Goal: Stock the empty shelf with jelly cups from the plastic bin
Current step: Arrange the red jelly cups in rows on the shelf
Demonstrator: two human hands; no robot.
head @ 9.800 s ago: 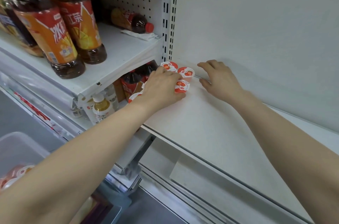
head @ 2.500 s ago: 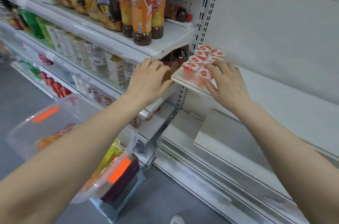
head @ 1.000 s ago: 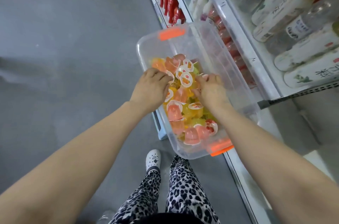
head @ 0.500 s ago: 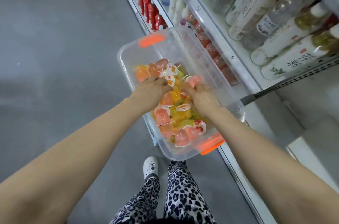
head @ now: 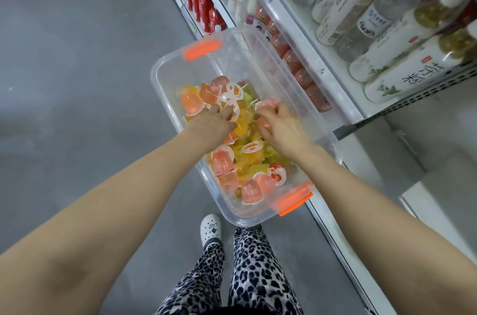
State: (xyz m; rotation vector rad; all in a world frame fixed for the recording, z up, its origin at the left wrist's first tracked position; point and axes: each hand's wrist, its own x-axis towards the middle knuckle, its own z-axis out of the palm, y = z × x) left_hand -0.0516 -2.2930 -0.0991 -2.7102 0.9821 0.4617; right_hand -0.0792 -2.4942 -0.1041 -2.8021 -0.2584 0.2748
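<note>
Gripping jelly cups [head: 224, 163] in one bin [head: 258, 61]; left hand [head: 213, 123], right hand [head: 281, 128]

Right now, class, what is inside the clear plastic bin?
Loose jelly cups, pink, orange and yellow-green, some lids up. The left grip and right grip reach in among them, covering the cups beneath; the bin floor under the pile is hidden.

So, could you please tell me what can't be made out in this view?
Head view, left hand and right hand: fingertips buried among the jelly cups, so their grip is unclear.
Head view: lower cups in the plastic bin hidden by upper ones.
Head view: what supports the bin is hidden beneath it.
</note>
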